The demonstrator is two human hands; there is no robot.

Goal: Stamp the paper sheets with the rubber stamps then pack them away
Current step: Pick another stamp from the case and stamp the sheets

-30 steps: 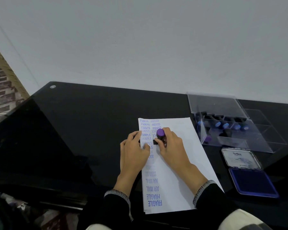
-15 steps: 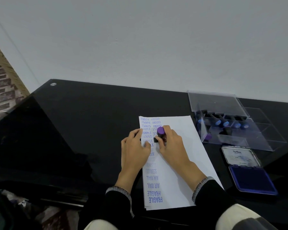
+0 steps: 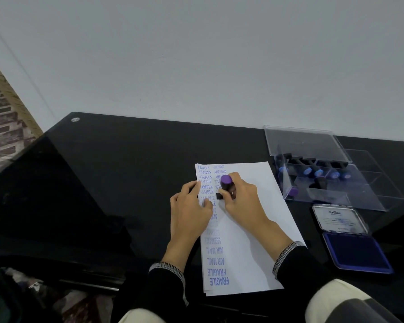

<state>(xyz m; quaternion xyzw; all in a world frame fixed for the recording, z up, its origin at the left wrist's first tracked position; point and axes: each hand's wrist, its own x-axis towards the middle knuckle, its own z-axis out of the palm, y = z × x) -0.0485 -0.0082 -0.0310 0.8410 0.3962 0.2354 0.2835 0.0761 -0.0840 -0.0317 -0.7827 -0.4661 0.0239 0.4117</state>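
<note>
Right hand (image 3: 240, 199) fingers clamped on purple-capped stamp (image 3: 226, 185), base on paper (image 3: 250, 229); left hand (image 3: 189, 210) flat, fingers together, pressing the sheet's 9 o'clock edge; ink pad (image 3: 355, 252) — lid open — at 3 o'clock, clear case (image 3: 336, 173) at 1 o'clock

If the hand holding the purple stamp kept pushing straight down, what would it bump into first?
The right hand grips the purple-topped rubber stamp, base pointing down at the white paper sheet. The stamp's black base would meet that paper first, probably already touching it, with the black glass table under it.
</note>
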